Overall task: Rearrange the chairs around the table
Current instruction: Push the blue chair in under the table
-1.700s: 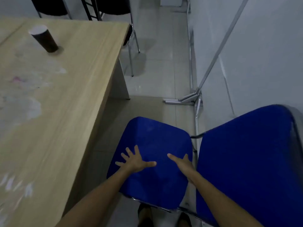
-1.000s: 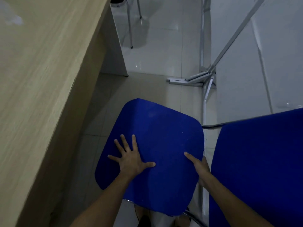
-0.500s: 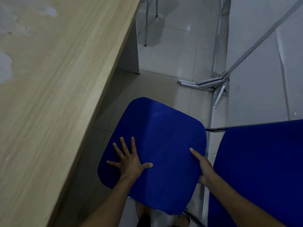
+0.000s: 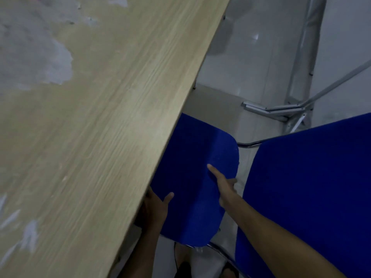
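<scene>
A blue padded chair stands beside the wooden table. Its seat lies partly beneath the table's right edge, and its blue backrest rises at the right. My left hand grips the seat's left edge with the thumb on top; the table edge partly hides the fingers. My right hand holds the seat's right edge, one finger stretched over the cushion and the others curled around the rim.
A grey metal brace stands on the tiled floor against the white wall at the right, close behind the chair. The chair's chrome tube links seat and backrest. My feet show below the seat.
The seat has slid left and now sits partly under the table edge. My left hand went from flat on the cushion to gripping its left edge. The view swung left.
</scene>
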